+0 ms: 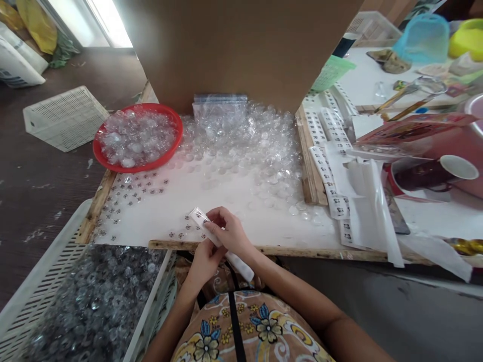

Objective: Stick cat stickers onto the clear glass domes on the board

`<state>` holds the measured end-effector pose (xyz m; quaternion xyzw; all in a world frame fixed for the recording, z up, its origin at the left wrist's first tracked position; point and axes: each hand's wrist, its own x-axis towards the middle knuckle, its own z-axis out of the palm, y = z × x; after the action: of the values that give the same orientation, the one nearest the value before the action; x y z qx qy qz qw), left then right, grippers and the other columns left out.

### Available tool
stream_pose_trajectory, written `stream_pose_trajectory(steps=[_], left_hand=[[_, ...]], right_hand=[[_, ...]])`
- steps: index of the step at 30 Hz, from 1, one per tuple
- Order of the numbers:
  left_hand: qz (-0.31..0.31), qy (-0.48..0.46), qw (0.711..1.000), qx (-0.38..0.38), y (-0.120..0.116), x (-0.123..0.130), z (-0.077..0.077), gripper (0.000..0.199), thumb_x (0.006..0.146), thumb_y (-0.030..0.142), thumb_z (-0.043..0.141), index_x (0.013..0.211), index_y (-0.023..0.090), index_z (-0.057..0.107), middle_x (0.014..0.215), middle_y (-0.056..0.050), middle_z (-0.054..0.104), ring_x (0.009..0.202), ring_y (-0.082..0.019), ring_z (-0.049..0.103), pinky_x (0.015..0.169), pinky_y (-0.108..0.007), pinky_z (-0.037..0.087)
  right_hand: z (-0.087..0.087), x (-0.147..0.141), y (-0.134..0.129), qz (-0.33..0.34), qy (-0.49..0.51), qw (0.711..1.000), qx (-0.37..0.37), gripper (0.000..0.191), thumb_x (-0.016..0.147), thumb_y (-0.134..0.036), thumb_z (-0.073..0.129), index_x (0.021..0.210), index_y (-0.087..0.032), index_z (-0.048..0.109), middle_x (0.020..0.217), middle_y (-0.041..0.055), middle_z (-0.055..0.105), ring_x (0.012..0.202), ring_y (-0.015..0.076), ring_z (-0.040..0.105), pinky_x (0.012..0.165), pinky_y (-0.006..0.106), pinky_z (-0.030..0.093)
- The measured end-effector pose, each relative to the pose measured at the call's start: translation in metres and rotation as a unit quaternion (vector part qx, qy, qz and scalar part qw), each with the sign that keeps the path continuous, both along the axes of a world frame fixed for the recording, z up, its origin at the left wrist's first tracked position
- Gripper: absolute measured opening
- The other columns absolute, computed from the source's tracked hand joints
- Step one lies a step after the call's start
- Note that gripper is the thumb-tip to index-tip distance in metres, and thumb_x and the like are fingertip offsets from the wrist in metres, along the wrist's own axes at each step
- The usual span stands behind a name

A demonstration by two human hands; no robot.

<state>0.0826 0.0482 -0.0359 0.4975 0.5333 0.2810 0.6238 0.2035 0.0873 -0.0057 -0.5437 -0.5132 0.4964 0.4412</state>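
Near the table's front edge, my left hand [207, 260] grips a white strip [241, 266] from below, its fingers closed. Just above it, my right hand [229, 232] pinches the same strip near its upper end, which carries small dark prints. The strip slants down over the wooden edge toward my lap. Small dark-printed pieces [130, 196] lie in loose rows on the white tabletop [169, 201] at the left. Many clear round plastic pieces [271, 151] are heaped at the back and right of the tabletop.
A red tray [178, 138] of clear pieces stands at the back left. Below left is a white crate [56, 266] full of clear and dark pieces. A cardboard panel [234, 50] rises behind. Printed strips [326, 173], a wooden bar [311, 171] and a cup [426, 175] lie right.
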Motion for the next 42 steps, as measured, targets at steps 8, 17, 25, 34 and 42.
stream_pose_trajectory(steps=[8,17,25,34,42], left_hand=[[0.002,0.033,0.999,0.031,-0.001,0.003,0.005,0.022,0.079,0.038,0.062,0.074,0.017,0.058,0.065,-0.003,0.062,0.057,-0.018,0.057,0.053,-0.026,0.042],[0.024,-0.013,0.999,-0.028,-0.003,0.001,0.002,0.035,0.076,0.048,0.070,0.083,0.013,0.067,0.071,-0.005,0.068,0.061,-0.020,0.063,0.057,-0.031,0.053],[0.025,-0.037,0.996,-0.072,-0.002,-0.003,-0.003,0.046,0.075,0.051,0.073,0.096,0.010,0.070,0.081,-0.008,0.072,0.066,-0.022,0.067,0.060,-0.034,0.059],[0.022,-0.030,0.997,-0.065,-0.001,-0.003,-0.001,0.048,0.076,0.052,0.072,0.096,0.009,0.071,0.079,-0.008,0.072,0.065,-0.021,0.066,0.060,-0.033,0.058],[0.024,-0.021,0.998,-0.061,-0.002,-0.001,0.004,0.040,0.073,0.052,0.075,0.080,0.014,0.068,0.074,-0.006,0.070,0.064,-0.021,0.066,0.060,-0.031,0.056]], right_hand=[[-0.001,-0.004,-0.004,-0.044,-0.013,0.999,0.030,0.006,0.080,-0.025,0.065,0.079,-0.020,0.062,0.079,0.0018,0.068,0.072,0.0141,0.061,0.069,0.028,0.052],[-0.008,0.042,0.007,-0.072,-0.007,0.995,0.068,0.014,0.084,-0.034,0.062,0.081,-0.022,0.058,0.076,0.0014,0.061,0.071,0.0147,0.057,0.067,0.028,0.048],[-0.055,0.101,0.011,-0.052,-0.114,0.990,-0.065,0.017,0.077,-0.037,0.062,0.074,-0.020,0.059,0.063,-0.0022,0.055,0.057,0.0124,0.047,0.055,0.026,0.036],[-0.048,0.082,0.011,-0.031,-0.284,0.958,-0.030,0.004,0.080,-0.019,0.059,0.079,-0.020,0.063,0.079,0.0015,0.062,0.068,0.0139,0.056,0.066,0.026,0.041],[-0.038,0.049,0.013,0.015,-0.313,0.949,-0.018,0.020,0.088,-0.016,0.057,0.106,-0.021,0.065,0.091,0.0048,0.070,0.076,0.0171,0.064,0.071,0.028,0.044]])
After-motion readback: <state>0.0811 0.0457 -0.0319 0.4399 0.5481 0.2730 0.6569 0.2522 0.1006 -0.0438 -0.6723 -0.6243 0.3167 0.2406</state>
